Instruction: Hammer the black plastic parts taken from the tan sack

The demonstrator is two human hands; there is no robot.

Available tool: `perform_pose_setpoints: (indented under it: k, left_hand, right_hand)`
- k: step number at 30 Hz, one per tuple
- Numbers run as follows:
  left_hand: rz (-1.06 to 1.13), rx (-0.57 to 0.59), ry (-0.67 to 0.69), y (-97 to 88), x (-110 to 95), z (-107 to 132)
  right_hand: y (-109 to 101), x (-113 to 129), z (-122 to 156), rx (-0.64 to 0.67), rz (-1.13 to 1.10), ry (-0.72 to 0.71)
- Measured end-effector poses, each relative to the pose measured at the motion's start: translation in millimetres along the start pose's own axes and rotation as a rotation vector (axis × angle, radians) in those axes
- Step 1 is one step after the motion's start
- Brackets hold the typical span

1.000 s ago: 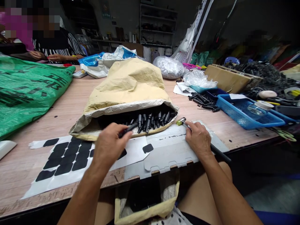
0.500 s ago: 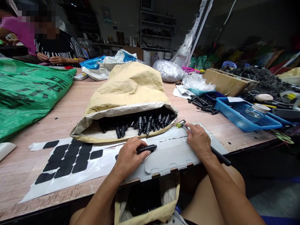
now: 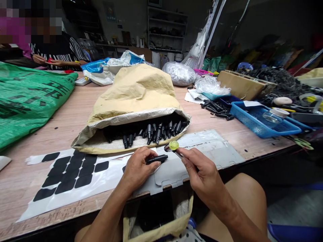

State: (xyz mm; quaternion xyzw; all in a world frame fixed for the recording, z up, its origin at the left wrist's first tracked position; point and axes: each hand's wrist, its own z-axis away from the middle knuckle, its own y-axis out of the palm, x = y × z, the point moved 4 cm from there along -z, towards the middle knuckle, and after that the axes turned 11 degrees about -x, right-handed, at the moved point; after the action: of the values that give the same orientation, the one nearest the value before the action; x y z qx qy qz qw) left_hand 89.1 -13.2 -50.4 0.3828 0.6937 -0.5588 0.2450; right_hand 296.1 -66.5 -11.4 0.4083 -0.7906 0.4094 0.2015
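Note:
My left hand [image 3: 139,164] is closed around a black cylindrical part [image 3: 158,159], holding it low over the grey board [image 3: 196,143]. A small hammer [image 3: 172,146] with a yellow-green tip and metal head is gripped in my right hand [image 3: 202,168], its head raised just above and right of the part. The hammer's handle is mostly hidden by my right hand. Behind my hands, a tan sack [image 3: 136,90] lies with its mouth towards me, and several similar black parts [image 3: 157,131] sit inside it.
A white sheet with black rounded squares [image 3: 67,173] lies left of the board. The green bag [image 3: 32,101] is at far left, a blue basket [image 3: 264,126] at right beside loose black parts [image 3: 217,109]. Below the table edge is an open sack [image 3: 161,235]. A person [image 3: 58,53] sits across.
My right hand has moved left and lifted the hammer, turning its yellow-green tip towards the black part. My left hand still holds that part in nearly the same place.

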Motion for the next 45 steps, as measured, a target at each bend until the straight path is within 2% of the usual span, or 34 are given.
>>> perform_pose_setpoints:
  k: [4,9,13,15,18,20,24,27,30,34,38,40,42,43,45]
  left_hand:
    - [0.000,-0.002,0.001,0.1,-1,0]
    - [0.006,0.006,-0.001,-0.3,-1,1]
    - [-0.009,-0.004,-0.010,-0.9,-2,1]
    - [-0.014,-0.009,-0.010,-0.9,-3,1]
    - [-0.030,-0.009,-0.006,-0.7,-4,1]
    - [-0.046,-0.005,-0.009,-0.9,-4,1]
    - [-0.061,-0.014,-0.019,-2.9,-5,4]
    - [-0.059,-0.008,-0.007,-3.0,-5,5]
    - [-0.069,0.001,0.015,-1.2,-4,4]
    - [-0.069,0.008,0.048,0.2,-3,-1]
    - [0.033,-0.014,0.051,-10.3,-19,13]
    - [0.105,0.076,0.055,-14.4,-33,33]
    - [0.169,0.280,0.045,-10.4,-43,62]
    - [0.187,0.396,0.037,-5.2,-44,79]
    - [0.140,0.509,0.005,7.7,-34,109]
  right_hand:
    - [6,-2,2,0.084,0.099,0.002]
    - [8,7,2,0.028,0.037,-0.036]
    - [20,11,5,0.116,0.067,-0.034]
    - [19,8,4,0.119,0.061,-0.021]
    - [4,-9,-7,0.004,0.097,0.009]
    - [-10,-30,-18,-0.073,0.195,0.038]
    - [-30,-86,-37,-0.118,0.594,0.159]
    - [-33,-115,-43,-0.138,0.786,0.180]
    - [-31,-126,-44,-0.168,0.868,0.133]
    - [-29,-126,-41,-0.183,0.904,0.084]
    - [-30,-125,-41,-0.174,0.906,0.097]
    - [-30,-125,-41,-0.169,0.912,0.101]
    - [-30,-125,-42,-0.166,0.918,0.103]
    - [-30,-125,-42,-0.165,0.920,0.105]
    - [-30,-125,-42,-0.162,0.922,0.111]
